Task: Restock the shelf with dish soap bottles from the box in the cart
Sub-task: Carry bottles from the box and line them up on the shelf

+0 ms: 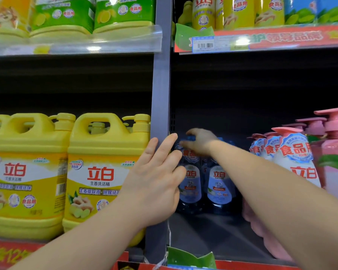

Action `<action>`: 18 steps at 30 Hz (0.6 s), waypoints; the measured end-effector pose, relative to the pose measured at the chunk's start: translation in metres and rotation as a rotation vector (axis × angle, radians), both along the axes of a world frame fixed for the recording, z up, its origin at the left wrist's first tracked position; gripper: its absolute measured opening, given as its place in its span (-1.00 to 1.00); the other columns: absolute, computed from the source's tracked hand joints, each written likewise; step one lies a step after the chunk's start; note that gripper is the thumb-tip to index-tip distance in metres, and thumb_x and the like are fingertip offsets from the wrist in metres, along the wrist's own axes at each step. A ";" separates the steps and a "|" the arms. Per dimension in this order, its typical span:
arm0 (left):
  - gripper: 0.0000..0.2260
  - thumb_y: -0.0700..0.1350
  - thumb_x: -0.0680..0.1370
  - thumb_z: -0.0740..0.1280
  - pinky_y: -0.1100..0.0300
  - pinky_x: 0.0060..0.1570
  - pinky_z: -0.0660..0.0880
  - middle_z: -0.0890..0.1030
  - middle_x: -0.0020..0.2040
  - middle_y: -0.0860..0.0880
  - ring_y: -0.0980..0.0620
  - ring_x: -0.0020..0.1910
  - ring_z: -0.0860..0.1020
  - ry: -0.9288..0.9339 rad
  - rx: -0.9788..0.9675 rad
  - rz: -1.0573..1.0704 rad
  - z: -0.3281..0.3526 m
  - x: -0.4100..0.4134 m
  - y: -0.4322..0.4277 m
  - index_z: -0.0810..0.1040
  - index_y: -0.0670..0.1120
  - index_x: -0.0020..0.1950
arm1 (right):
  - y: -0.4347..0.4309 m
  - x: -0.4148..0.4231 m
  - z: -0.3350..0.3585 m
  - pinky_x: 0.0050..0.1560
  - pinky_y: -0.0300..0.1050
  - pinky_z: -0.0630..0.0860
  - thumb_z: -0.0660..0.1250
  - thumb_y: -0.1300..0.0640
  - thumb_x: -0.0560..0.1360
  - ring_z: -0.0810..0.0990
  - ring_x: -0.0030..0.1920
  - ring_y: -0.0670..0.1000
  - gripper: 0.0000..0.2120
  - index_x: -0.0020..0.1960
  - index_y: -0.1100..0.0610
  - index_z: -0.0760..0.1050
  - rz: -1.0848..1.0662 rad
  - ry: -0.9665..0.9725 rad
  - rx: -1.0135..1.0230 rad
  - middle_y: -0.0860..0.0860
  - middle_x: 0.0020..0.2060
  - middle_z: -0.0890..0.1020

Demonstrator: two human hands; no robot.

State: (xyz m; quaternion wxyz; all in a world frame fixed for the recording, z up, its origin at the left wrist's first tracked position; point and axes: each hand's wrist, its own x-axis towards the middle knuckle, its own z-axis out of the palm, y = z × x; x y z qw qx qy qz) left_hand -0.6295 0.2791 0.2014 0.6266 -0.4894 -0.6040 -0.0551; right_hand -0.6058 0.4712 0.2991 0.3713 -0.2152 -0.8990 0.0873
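Gripping a blue bottle (190, 180) by its cap, right hand (200, 142) shelves it, left hand (154, 184) open; shelf (213, 234) front seems unfilled.

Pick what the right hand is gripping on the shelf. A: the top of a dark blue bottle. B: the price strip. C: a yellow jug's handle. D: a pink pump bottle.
A: the right hand curls over the cap of a dark blue bottle deep in the bay.
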 end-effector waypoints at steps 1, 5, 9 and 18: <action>-0.71 -0.04 0.35 0.16 -0.14 0.38 0.13 0.63 0.08 -0.13 -0.25 0.36 0.40 -0.001 0.002 -0.004 0.000 0.000 0.000 0.64 -0.08 -0.15 | 0.001 0.004 0.007 0.09 -0.09 0.42 0.27 -0.16 0.49 0.48 0.26 0.10 -0.47 0.39 0.01 0.33 -0.043 0.031 0.039 0.08 0.34 0.44; -0.72 -0.05 0.35 0.16 -0.14 0.38 0.11 0.63 0.08 -0.13 -0.26 0.37 0.39 -0.005 0.004 -0.005 0.000 -0.001 0.001 0.63 -0.09 -0.15 | 0.011 0.023 0.025 0.09 0.00 0.47 0.30 -0.02 0.50 0.47 0.22 0.18 -0.57 0.34 0.05 0.38 -0.337 -0.001 0.114 0.13 0.29 0.44; -0.72 -0.05 0.36 0.16 -0.14 0.39 0.10 0.63 0.08 -0.13 -0.26 0.37 0.38 -0.012 0.004 0.000 0.000 -0.001 0.001 0.63 -0.09 -0.15 | 0.017 0.024 0.015 -0.05 -0.09 0.47 0.29 0.02 0.52 0.55 0.01 0.12 -0.59 0.27 0.25 0.42 -0.368 -0.243 -0.040 0.15 0.18 0.55; -0.75 -0.06 0.34 0.17 -0.14 0.38 0.12 0.63 0.05 -0.12 -0.25 0.36 0.40 -0.007 0.004 -0.016 0.000 -0.002 0.001 0.62 -0.08 -0.19 | 0.025 0.029 0.014 0.12 -0.12 0.48 0.27 0.21 0.53 0.56 0.17 0.12 -0.67 0.28 0.22 0.45 -0.368 -0.196 -0.020 0.14 0.22 0.55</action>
